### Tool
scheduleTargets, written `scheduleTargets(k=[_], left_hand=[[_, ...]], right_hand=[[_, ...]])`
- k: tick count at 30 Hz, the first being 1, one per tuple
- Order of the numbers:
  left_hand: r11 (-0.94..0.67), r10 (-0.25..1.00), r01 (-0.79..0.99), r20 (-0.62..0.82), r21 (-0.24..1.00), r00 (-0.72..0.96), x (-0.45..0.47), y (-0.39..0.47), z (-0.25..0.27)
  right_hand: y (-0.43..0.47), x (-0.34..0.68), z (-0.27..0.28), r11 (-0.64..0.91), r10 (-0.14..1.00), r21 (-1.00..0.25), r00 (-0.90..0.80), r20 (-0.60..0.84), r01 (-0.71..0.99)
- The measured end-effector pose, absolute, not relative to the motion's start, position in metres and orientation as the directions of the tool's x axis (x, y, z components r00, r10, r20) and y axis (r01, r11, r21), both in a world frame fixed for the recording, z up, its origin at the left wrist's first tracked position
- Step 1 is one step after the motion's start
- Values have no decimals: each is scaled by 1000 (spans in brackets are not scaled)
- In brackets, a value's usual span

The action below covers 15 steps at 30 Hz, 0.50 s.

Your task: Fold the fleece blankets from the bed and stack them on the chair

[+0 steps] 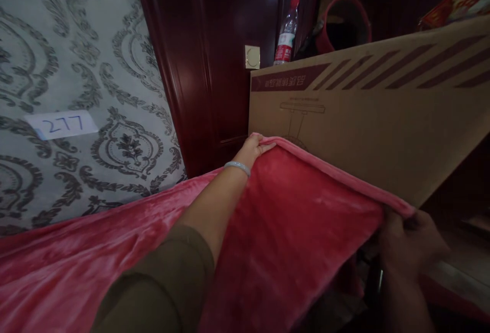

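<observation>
A pink-red plush blanket (298, 205) stretches between my two hands, its hemmed edge pulled fairly straight in front of a cardboard box. My left hand (253, 149), with a pale bangle at the wrist, pinches the far end of that edge near the box's left side. At the lower right my right hand (409, 238) grips the blanket's other corner; it is in shadow and a little blurred. The rest of the fabric spreads in loose folds to the left, beneath my left arm.
Behind the blanket stands the large cardboard box (363, 128). On it are a plastic bottle (286, 37) with a red cap and a pink-rimmed round container (324, 37). Patterned wallpaper (126, 88) bears a paper label (63, 124) reading 277. A dark red door panel (218, 26) stands beside it.
</observation>
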<state>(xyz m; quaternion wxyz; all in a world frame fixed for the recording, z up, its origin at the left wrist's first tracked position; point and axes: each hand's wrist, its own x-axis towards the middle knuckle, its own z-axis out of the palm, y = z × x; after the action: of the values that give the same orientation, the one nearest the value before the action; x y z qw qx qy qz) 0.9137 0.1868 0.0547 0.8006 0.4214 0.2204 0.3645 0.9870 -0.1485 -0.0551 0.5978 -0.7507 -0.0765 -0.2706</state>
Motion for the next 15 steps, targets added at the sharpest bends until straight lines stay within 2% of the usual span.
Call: scheduleTargets(k=[2, 5, 7, 9, 11, 13, 15], left_hand=[[380, 763, -380, -53, 843, 645, 915, 186, 57], [373, 765, -321, -92, 871, 637, 909, 189, 62], [363, 771, -273, -122, 891, 625, 898, 192, 68], [347, 780, -229, -144, 910, 609, 881, 195, 75], [323, 799, -196, -156, 926, 581, 855, 199, 84], [292, 830, -178, -157, 940, 535, 818, 206, 91], [261, 870, -166, -157, 951, 467, 769, 211, 92]], right_hand=[[-151, 982, -49, -211, -201, -914, 900, 387, 346], [-152, 965, -35, 11, -92, -987, 983, 162, 163], [-152, 949, -27, 102, -50, -986, 991, 125, 129], [-155, 929, -23, 131, -6, -974, 982, 188, 187], [-161, 905, -26, 109, 55, -945, 947, 316, 309], [-170, 875, -35, 8, 130, -885, 877, 463, 466], [-178, 839, -50, -62, 250, -784, 770, 587, 618]])
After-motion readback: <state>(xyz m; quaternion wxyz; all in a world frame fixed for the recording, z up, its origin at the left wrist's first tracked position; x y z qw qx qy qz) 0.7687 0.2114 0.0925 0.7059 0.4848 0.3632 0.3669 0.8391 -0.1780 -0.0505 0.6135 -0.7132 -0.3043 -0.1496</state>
